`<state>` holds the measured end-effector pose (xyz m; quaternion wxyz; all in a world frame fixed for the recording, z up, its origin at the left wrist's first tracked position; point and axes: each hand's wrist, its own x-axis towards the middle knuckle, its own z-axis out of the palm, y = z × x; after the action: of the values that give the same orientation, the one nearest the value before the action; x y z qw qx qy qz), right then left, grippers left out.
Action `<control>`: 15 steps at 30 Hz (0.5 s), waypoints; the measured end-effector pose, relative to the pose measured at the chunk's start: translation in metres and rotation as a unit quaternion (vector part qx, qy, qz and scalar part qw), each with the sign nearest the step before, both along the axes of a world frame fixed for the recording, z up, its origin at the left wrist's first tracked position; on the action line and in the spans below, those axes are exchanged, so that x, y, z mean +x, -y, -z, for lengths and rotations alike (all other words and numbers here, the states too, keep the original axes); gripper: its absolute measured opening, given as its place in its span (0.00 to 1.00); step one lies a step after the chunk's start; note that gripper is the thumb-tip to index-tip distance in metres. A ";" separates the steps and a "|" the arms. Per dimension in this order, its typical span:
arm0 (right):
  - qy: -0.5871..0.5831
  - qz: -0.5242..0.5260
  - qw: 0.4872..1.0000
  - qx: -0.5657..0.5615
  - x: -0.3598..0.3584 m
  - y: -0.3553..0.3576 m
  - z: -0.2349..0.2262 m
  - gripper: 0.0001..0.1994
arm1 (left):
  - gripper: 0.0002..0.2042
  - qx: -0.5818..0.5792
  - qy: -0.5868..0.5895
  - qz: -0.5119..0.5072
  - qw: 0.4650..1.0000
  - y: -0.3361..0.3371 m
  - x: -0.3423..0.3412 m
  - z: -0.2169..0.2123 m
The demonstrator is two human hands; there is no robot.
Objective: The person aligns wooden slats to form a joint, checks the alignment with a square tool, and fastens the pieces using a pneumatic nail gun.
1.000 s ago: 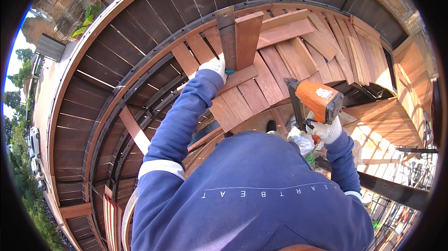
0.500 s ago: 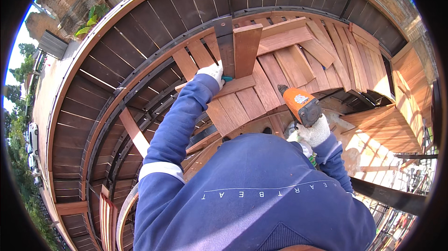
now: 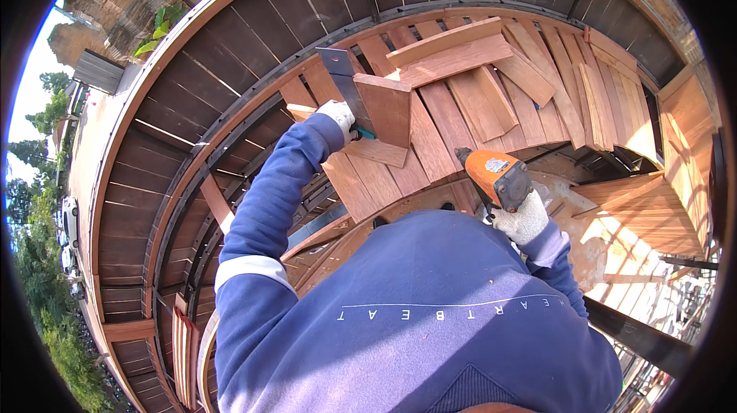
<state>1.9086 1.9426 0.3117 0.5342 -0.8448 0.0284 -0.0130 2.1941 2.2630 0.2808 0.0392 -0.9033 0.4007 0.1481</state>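
My left hand point(image 3: 336, 120), in a white glove, reaches over the slatted wood at centre. Its fingers close around a small teal thing point(image 3: 364, 133) whose kind I cannot make out. A short board point(image 3: 388, 113) stands upright beside it, tilted, on a flat plank point(image 3: 378, 150) lying across the slats. Between hand and board runs a dark flat strip point(image 3: 338, 64) with a small mark near its far end. My right hand point(image 3: 522, 219), also gloved, grips an orange and black nail gun point(image 3: 491, 171), held near my body, its nose pointing up and left, short of the slats.
Loose planks point(image 3: 461, 60) lie piled on the curved slatted surface point(image 3: 434, 140) to the right. A dark curved slatted band point(image 3: 292, 6) rises beyond. Slatted panels point(image 3: 645, 213) stand at the far right. Left of me, a curved dark frame point(image 3: 161, 244) has gaps between its slats.
The view has shifted slightly. My left hand has moved left, and the upright board and dark strip have turned and lean more to the left. The nail gun stays in my right hand.
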 end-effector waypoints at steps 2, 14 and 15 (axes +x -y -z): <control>-0.033 -0.004 0.999 0.034 0.001 0.000 -0.005 0.16 | 0.15 -0.026 0.021 0.017 0.999 0.001 0.000 0.004; -0.108 -0.054 0.980 0.157 0.027 0.015 -0.010 0.21 | 0.24 -0.139 0.063 -0.032 0.988 0.005 -0.020 0.005; -0.112 -0.053 0.980 0.157 0.030 0.015 -0.008 0.21 | 0.24 -0.135 0.054 -0.033 0.989 0.006 -0.021 0.002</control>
<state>1.9383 1.9272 0.3201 0.6537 -0.7467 0.0453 0.1144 2.1733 2.2569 0.2785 -0.0663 -0.9199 0.3840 0.0445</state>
